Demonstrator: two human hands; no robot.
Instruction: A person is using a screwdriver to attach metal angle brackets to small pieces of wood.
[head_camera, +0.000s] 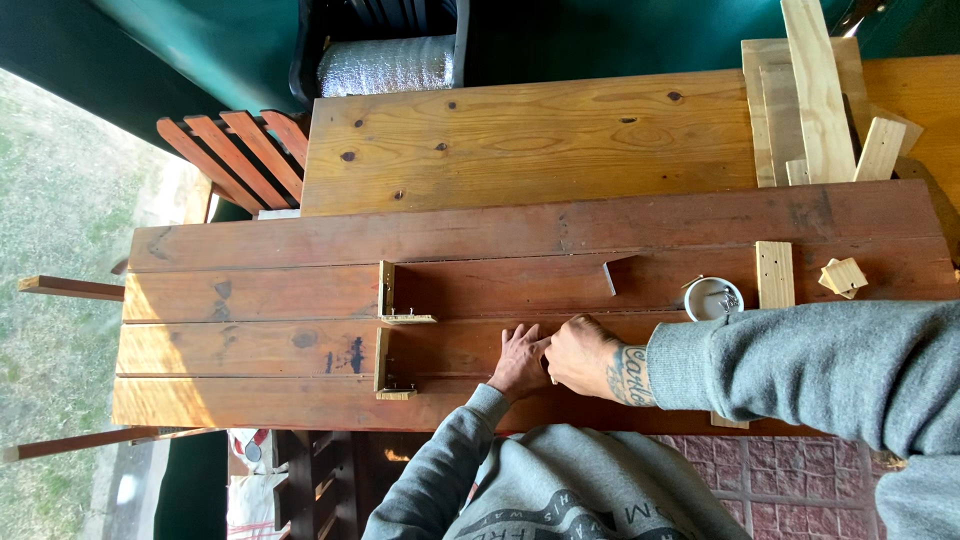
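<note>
My left hand (518, 362) and my right hand (580, 355) rest together on a dark red-brown plank tabletop (250, 345). Their fingertips meet, with the fingers curled. Anything small pinched between them is hidden. The right wrist has a tattoo, and both arms are in grey sleeves. To the left of the hands, small light wooden pieces (386, 290) stand on the planks, forming short corner shapes with screws in them. One lies flat (407, 319) and another is upright lower down (381, 365). A small round white cup (712, 298) holding metal screws sits just beyond my right forearm.
A dark wedge-shaped offcut (615, 272) lies on the planks. A light wood block (774, 275) and small square offcuts (843, 277) lie further right. A wide pine board (530, 140) lies beyond, with stacked light slats (810, 90) on it. A red slatted chair (240, 150) stands at the left.
</note>
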